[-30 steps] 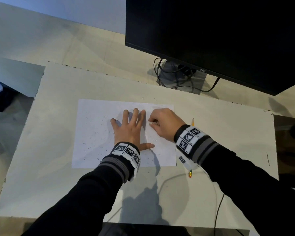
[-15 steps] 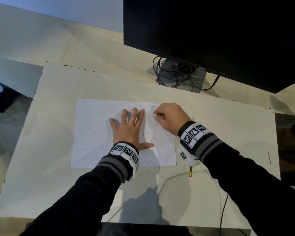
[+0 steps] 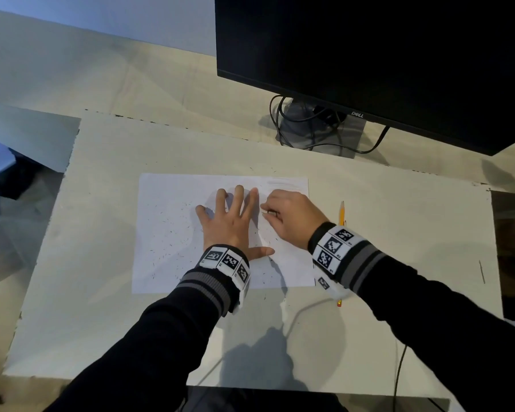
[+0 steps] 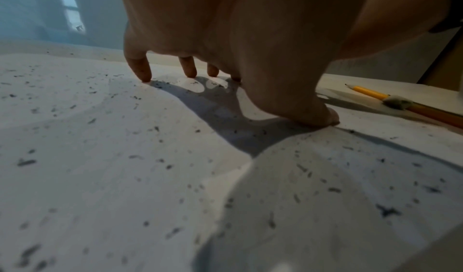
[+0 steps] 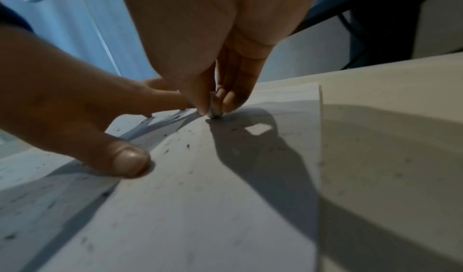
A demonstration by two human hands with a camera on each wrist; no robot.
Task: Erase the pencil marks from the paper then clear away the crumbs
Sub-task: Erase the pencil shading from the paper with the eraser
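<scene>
text: "DELL" | on: lower bezel of the black monitor [image 3: 369, 55], far right of the desk | other: black-and-white square code tags on both wrist bands [image 3: 335, 243], carrying no readable words

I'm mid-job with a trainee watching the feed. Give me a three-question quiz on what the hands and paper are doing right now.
1. True or false: the left hand lies flat with spread fingers on the paper.
2. What does the right hand pinch against the paper? A) the pencil B) a small eraser C) a cloth
3. Fill in: the pencil lies on the board to the ____ of the paper.

Key
1. True; it holds the sheet down.
2. B; the eraser sits between thumb and fingertips, its tip on the sheet.
3. Right. Dark crumbs are scattered over the paper, so clearing is not yet done.
</scene>
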